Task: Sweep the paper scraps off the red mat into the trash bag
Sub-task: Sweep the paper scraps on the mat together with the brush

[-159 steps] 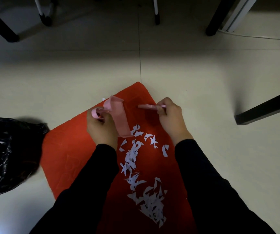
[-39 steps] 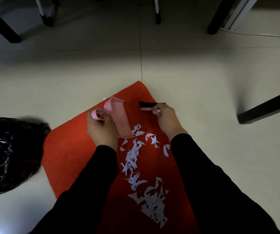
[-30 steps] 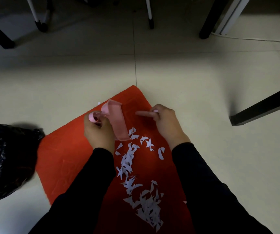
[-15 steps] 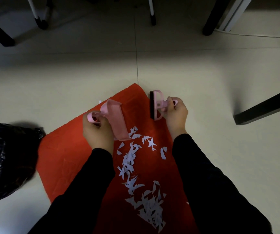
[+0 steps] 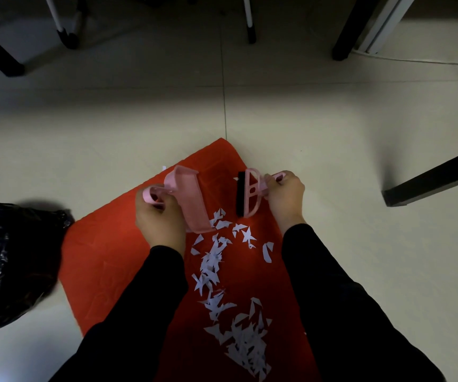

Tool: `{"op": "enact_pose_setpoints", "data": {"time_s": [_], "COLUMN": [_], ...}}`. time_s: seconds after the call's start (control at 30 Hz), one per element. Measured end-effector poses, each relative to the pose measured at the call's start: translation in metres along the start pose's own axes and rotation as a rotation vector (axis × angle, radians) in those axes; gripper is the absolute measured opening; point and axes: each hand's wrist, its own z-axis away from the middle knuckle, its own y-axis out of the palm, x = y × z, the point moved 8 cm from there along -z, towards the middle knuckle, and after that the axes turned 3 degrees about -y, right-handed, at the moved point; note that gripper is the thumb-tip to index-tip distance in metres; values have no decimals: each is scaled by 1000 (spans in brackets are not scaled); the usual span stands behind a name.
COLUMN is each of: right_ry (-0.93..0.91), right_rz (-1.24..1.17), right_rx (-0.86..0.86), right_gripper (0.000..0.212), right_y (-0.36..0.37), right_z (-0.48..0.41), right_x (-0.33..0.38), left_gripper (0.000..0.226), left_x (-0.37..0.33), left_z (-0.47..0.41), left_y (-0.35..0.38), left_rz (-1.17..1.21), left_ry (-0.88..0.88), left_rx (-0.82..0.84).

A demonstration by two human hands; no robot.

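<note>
Closest in, two black sleeves (image 5: 341,304) come up from the bottom edge, and between them sits the thickest heap of white paper scraps (image 5: 245,347) on the red mat (image 5: 106,257). From there the scraps run in a loose trail toward the far end, all of them on the mat as far as I can see, with a few strays off to the right.

At the far end of that trail are the hands. The left hand (image 5: 158,219) has its fingers curled round the loop handle of a pink dustpan (image 5: 192,205), which is tipped up, its near lip right at the farthest scraps. The right hand (image 5: 285,201) grips the handle of a pink brush (image 5: 251,194) – black bristles turned left, facing the pan, a gap of bare mat between the two. Can't tell if the bristles actually touch the mat.

The black trash bag (image 5: 7,266) is slumped on the floor at the left, right up against the mat's left corner.

Beyond the mat's far corner it's pale floor tile (image 5: 332,133), a black bar (image 5: 437,177) poking in from the right, then furniture legs (image 5: 249,20) and a white cable (image 5: 415,60) along the far edge.
</note>
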Motion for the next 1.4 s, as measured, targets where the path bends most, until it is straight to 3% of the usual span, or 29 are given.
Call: {"op": "enact_pose_setpoints", "data": {"time_s": [0.23, 0.53, 0.77, 0.93, 1.17, 1.4], "right_ry": [87, 52, 103, 164, 261, 197], "right_rz": [-122, -99, -235, -319, -212, -278], "right_rx": [-95, 100, -27, -68, -1, -76], "right_gripper": [29, 26, 25, 27, 24, 20], "right_y": [-12, 16, -13, -5, 1, -16], "right_z": [-4, 6, -8, -13, 1, -6], "right_x": [-8, -7, -14, -20, -36, -23], "left_gripper": [11, 32, 11, 10, 11, 10], "left_x": [3, 2, 1, 3, 4, -1], "left_z": [-4, -6, -5, -5, -7, -8], "left_y": [0, -2, -2, -3, -9, -13], "left_rz": [19, 16, 34, 23, 11, 14], "left_ry": [14, 3, -10, -7, -15, -11], "left_rx": [-7, -13, -11, -7, -13, -17]}}
